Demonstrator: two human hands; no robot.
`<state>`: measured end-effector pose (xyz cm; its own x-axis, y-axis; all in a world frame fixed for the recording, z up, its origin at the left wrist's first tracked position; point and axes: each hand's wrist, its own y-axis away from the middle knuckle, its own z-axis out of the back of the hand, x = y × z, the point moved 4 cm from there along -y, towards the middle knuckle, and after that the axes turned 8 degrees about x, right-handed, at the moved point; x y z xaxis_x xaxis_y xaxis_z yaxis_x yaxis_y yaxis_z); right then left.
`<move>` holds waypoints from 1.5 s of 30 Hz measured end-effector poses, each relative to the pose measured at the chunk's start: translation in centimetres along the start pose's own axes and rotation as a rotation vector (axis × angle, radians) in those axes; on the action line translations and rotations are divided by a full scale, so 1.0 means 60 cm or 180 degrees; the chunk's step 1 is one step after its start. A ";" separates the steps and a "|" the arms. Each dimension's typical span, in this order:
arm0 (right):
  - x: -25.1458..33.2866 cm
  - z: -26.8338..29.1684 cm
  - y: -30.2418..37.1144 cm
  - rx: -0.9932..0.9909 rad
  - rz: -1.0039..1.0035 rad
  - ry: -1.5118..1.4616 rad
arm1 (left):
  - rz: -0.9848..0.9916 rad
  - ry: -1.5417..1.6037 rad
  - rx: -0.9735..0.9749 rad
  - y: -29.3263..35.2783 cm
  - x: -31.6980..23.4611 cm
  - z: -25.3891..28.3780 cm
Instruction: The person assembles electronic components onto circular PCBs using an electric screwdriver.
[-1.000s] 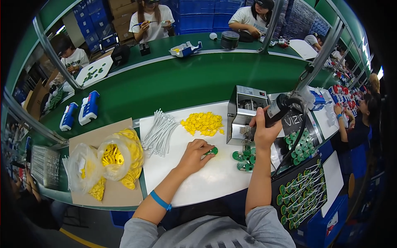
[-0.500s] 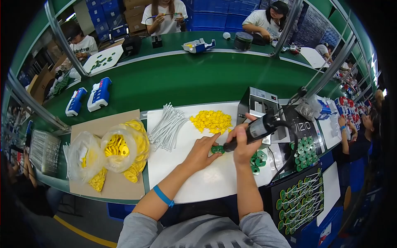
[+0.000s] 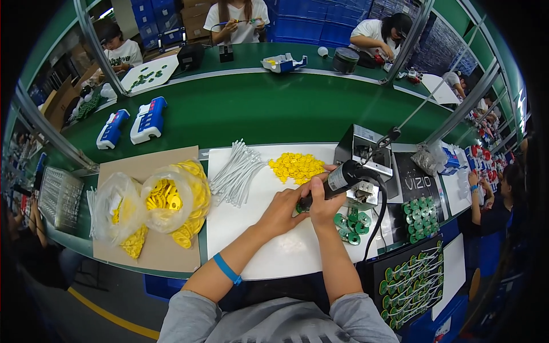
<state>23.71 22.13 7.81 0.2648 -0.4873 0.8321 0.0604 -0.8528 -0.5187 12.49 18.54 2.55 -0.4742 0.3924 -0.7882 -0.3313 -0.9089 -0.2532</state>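
My right hand (image 3: 323,207) is wrapped round a black electric screwdriver (image 3: 341,178), tilted with its tip down to the left. Under that tip, my left hand (image 3: 279,214) pinches a small green round circuit board (image 3: 301,210) against the white sheet (image 3: 269,251); the screwdriver and fingers cover most of the board. Just beyond my hands lies a heap of small yellow pieces (image 3: 295,167). White wire-like strips (image 3: 235,178) are bunched to its left. Several green round boards (image 3: 353,225) lie beside my right hand.
Bags of yellow parts (image 3: 166,200) stand on cardboard at left. A metal box-shaped device (image 3: 366,150) is at right, the screwdriver's cable (image 3: 382,200) looping past it. More boards (image 3: 421,218) and a black tray of wired boards (image 3: 412,283) sit farther right. Co-workers sit across the green conveyor (image 3: 246,108).
The screwdriver has come down and left onto the board, bringing my right hand close to my left. The whole view has shifted slightly. My left hand still holds the board.
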 end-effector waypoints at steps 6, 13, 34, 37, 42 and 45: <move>-0.004 -0.016 0.003 0.0792 -0.0271 -0.0045 | -0.0055 -0.0065 -0.0126 0.010 0.011 -0.007; 0.014 -0.029 0.013 0.0718 -0.0405 0.0034 | 0.0157 0.0273 -0.0030 0.023 -0.015 0.009; 0.280 -0.048 0.123 0.1752 -0.2051 0.4535 | -0.0001 0.0964 -0.0075 0.136 -0.121 0.114; 0.295 -0.150 0.120 0.1820 -0.1095 0.3126 | -0.0734 -0.0087 0.0085 0.139 -0.127 0.100; 0.210 -0.226 0.102 0.2459 0.0185 0.3050 | -0.0352 -0.0710 0.0429 0.114 -0.163 0.073; 0.157 -0.218 0.082 0.3200 0.0158 0.3246 | -0.0556 -0.0488 0.0498 0.090 -0.167 0.034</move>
<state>13.92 10.89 15.67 -0.4814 -0.7987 0.3610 0.8289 -0.5487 -0.1088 13.79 9.97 10.23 -0.5128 0.5689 -0.6429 -0.5351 -0.7974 -0.2788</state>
